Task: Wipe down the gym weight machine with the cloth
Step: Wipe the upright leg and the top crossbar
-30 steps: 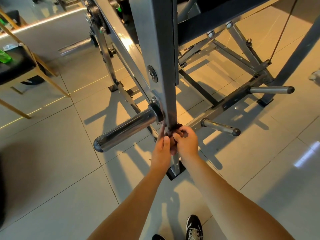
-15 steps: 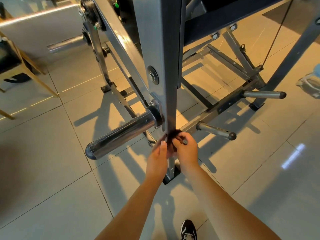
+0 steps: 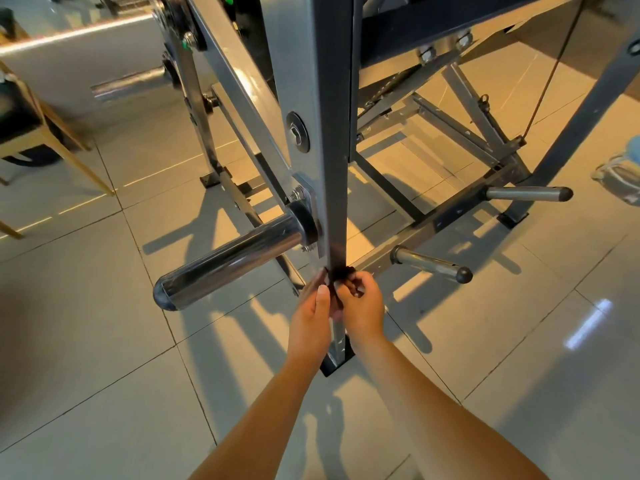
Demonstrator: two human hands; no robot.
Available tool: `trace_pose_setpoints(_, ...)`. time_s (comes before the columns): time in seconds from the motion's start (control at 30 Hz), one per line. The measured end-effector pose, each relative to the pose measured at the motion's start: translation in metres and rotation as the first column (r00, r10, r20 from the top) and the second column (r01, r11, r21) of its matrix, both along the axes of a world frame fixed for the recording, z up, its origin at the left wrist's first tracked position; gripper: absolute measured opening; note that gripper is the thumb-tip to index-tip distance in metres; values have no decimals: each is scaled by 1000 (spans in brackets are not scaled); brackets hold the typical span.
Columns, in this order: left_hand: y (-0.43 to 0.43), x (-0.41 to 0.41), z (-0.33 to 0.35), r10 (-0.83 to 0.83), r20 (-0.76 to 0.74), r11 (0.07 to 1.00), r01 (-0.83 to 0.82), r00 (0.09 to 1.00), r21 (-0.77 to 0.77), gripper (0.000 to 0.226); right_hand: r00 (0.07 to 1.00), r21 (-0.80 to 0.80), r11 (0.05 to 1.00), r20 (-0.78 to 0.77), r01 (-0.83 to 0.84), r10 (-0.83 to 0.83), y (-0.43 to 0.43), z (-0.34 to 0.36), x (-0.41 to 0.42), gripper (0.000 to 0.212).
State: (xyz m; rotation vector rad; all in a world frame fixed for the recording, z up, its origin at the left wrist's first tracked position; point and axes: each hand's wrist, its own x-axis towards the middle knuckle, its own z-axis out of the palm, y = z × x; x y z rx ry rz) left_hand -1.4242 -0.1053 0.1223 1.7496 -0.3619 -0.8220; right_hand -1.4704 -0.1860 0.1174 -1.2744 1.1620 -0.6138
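**Item:** cloth (image 3: 341,273), dark, small.

**Location:** wrapped round the lower part of the post (image 3: 337,202) of the weight machine, just below the chrome bar (image 3: 228,261) that juts from the post's left side.

**Held by:**
- left hand (image 3: 311,313), fingers closed on the cloth at the post's left face
- right hand (image 3: 363,306), fingers curled and pinched on it at the post's right face

**Hazards, as judged:**
- The cloth may be pulled out of one pinch if tension is uneven.
- The cloth may be snagged on the bolts (image 3: 298,195) beside the post, at the bar's collar.
- Knuckles may be struck on those bolts during an upward stroke.
- The stretch of post below the hands, down to its foot, may be missed.
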Motion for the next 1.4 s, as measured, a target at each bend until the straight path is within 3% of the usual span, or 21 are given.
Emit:
trace_pose_setpoints(0.13, -4, -3, -19, 33, 48, 999, -32, 998, -26, 39, 988, -221, 963, -13, -152, 153, -14, 6, -20, 20)
trace_pose_setpoints(0.27, -8, -16, -31, 109, 110, 991, -100, 988, -89, 32, 974, -488, 857, 56, -167, 222, -24, 4, -12, 21)
trace_pose_setpoints(0.53, -4, -29, -94, 143, 258, 983, -107, 955, -150, 38, 953, -398, 877, 20, -270, 302, -35, -104, -40, 19)
trace_pose_setpoints(0.67, -14, -27, -133, 229, 344, 955, -143, 910, -258, 42, 924, -619, 769, 182, -158, 337, -46, -94, -26, 15)
trace_pose_setpoints(0.73, -17, -27, -146, 257, 397, 933, -119, 881, -339, 40, 917, -721, 683, 187, -116, 353, -45, -103, -16, 17)
trace_pose_setpoints(0.8, -21, -26, -163, 260, 464, 925, -81, 846, -371, 42, 913, -748, 658, 203, -87, 353, -43, -125, -14, 17)
trace_pose_setpoints(0.97, -21, -34, -205, 290, 423, 914, -116, 859, -390, 40, 912, -678, 710, 144, -191, 383, -46, -195, -35, 17)
trace_pose_setpoints(1.1, -14, -53, -215, 259, 429, 936, -115, 865, -334, 36, 916, -650, 714, 70, -258, 395, -51, -192, -47, 15)
trace_pose_setpoints(1.2, -11, -57, -212, 237, 427, 948, -111, 873, -299, 34, 901, -728, 662, 150, -178, 407, -50, -165, -40, 17)
trace_pose_setpoints(1.3, -11, -51, -215, 253, 431, 941, -117, 866, -317, 46, 916, -791, 605, 175, -86, 360, -40, -161, -23, 20)
trace_pose_setpoints(1.4, -16, -45, -220, 264, 436, 930, -107, 860, -353, 35, 929, -794, 607, 190, -44, 317, -35, -185, -22, 18)
